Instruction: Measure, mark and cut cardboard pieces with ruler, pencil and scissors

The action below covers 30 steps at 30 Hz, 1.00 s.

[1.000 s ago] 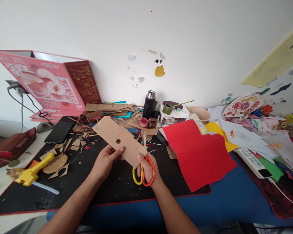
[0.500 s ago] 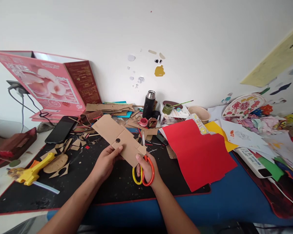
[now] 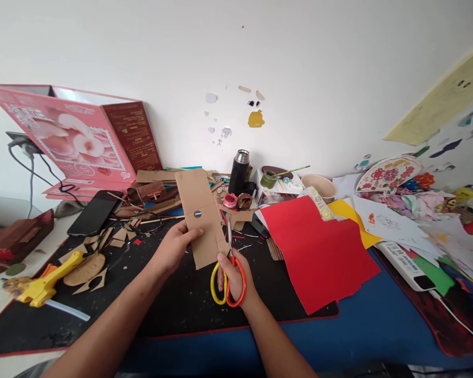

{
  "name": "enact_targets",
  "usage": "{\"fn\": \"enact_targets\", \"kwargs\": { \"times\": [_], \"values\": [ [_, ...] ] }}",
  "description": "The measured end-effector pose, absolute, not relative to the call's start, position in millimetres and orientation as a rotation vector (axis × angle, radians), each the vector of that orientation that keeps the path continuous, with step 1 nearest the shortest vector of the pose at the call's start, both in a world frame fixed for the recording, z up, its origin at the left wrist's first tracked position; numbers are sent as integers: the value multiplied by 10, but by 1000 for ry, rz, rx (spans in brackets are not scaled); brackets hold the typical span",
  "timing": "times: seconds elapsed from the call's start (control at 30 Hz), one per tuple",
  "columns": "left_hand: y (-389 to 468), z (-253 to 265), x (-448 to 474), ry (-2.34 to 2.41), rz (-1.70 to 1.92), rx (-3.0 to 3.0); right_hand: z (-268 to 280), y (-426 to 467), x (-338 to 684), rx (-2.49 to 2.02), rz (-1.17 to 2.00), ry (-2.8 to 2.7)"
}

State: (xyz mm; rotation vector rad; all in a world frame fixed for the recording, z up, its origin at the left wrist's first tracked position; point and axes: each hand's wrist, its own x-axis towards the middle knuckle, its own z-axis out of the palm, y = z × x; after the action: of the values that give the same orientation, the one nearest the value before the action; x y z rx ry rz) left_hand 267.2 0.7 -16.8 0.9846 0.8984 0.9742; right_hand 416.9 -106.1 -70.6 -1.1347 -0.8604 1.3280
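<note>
Cardboard piece (image 3: 205,239), held aloft over the black mat (image 3: 173,312), pinched in the left hand (image 3: 173,245) with thumb on the near face and fingers behind. Scissors (image 3: 229,235) gripped by the handles in the right hand (image 3: 237,275), thumb against the cardboard's lower right corner. Already made: a round hole right through near the middle. Apparently unfinished along the right side, judging by a small flap (image 3: 222,246) attached low on that edge; no telling the amount of cutting left

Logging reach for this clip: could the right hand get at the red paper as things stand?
Probably yes: nothing stands between the right hand and the red paper, though the hand holds scissors, so gripping the paper may need freed fingers.
</note>
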Motion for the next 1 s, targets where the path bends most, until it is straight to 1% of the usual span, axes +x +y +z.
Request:
{"fn": "enact_targets", "kwargs": {
  "times": [0.27, 0.7, 1.0],
  "values": [
    [-57, -319, 2753, 837, 881, 874, -684, -1067, 4167, -1151, 1348, -900],
    [-76, -411, 2737, 863, 867, 822, -637, -1074, 4146, -1221, 1389, -892],
    [-59, -422, 2727, 937, 936, 727, -679, -1075, 4132, -1213, 1385, -914]
  ]
}}
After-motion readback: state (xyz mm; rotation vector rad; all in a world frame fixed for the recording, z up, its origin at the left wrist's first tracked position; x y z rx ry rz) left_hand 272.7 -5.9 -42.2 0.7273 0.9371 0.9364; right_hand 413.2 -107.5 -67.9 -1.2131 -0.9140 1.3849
